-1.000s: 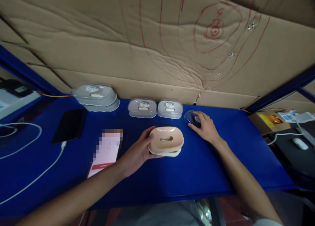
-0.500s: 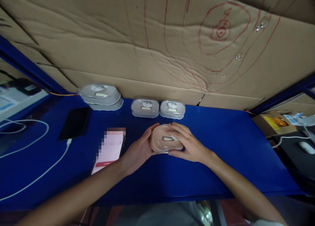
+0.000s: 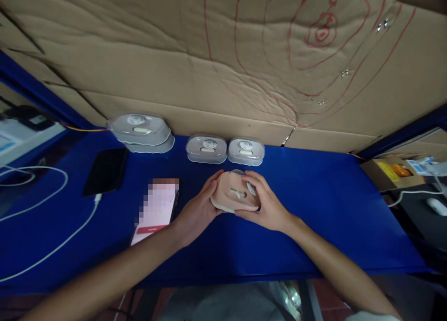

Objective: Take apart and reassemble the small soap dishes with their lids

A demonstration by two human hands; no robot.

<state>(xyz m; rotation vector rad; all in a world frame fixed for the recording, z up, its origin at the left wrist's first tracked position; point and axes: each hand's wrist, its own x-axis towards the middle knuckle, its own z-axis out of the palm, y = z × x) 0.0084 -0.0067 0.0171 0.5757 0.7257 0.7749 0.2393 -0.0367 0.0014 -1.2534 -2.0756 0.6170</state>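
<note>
- The cardboard panel (image 3: 139, 78), marked in red, stands behind the table, lower in places against the view than a second ago because the camera has shifted.
- The blue tabletop (image 3: 314, 246) no longer has a clear lid lying on its right-hand part, where it was a second ago.
- A stack of two grey boxes (image 3: 141, 131) stands at the back left, unmoved.
- The left hand (image 3: 199, 214) grips the left end of the peach box, thumb along its side, fingers partly hidden beneath.
- The right hand (image 3: 271, 207) has come across from the lid's old spot; its curved fingers and thumb now clasp the right end of lid and box.
- The peach box (image 3: 222, 187) is between both hands, near the middle of the table, in front of two single grey boxes. It is rounded and smooth, with a pale rim at the lower left, and looks more tilted than half a second ago.
- The clear lid (image 3: 238, 173) covers the peach box, glossy with reflections; whether it is fully seated cannot be told.
- A round white sticker (image 3: 251, 188) on the lid now slants beside the right hand.
</note>
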